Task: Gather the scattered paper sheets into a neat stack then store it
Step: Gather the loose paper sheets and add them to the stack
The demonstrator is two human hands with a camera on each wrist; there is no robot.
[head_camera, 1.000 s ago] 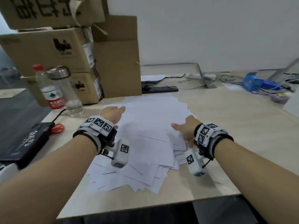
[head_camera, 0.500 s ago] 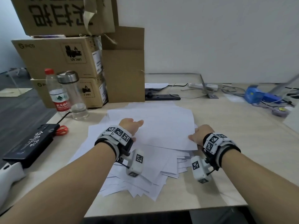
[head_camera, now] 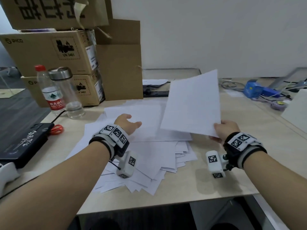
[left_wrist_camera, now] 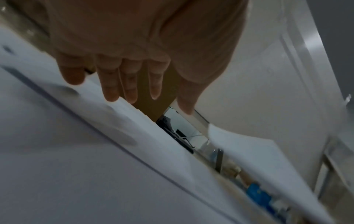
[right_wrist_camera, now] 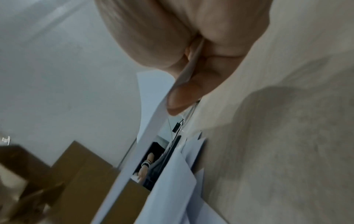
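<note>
Sheet (head_camera: 192, 103), white, blank: we held it raised and tilted above the pile (head_camera: 146, 146), our right hand (head_camera: 224, 130) pinching its near right corner between thumb and fingers. Pile: loose sheets fanned unevenly across the tabletop (head_camera: 216, 180). Our left hand (head_camera: 127, 122) hovered over the pile, fingers (left_wrist_camera: 111, 84) straight, holding nothing. Boxes (head_camera: 54, 52) and bottles (head_camera: 49, 92) stood at far left.

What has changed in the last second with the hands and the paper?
The right hand has pinched one sheet by its near corner and lifted it off the pile, tilted up toward the wall. The left hand has shifted a little but still lies open over the pile. The rest of the sheets remain scattered, and the bottles and boxes are unmoved.
</note>
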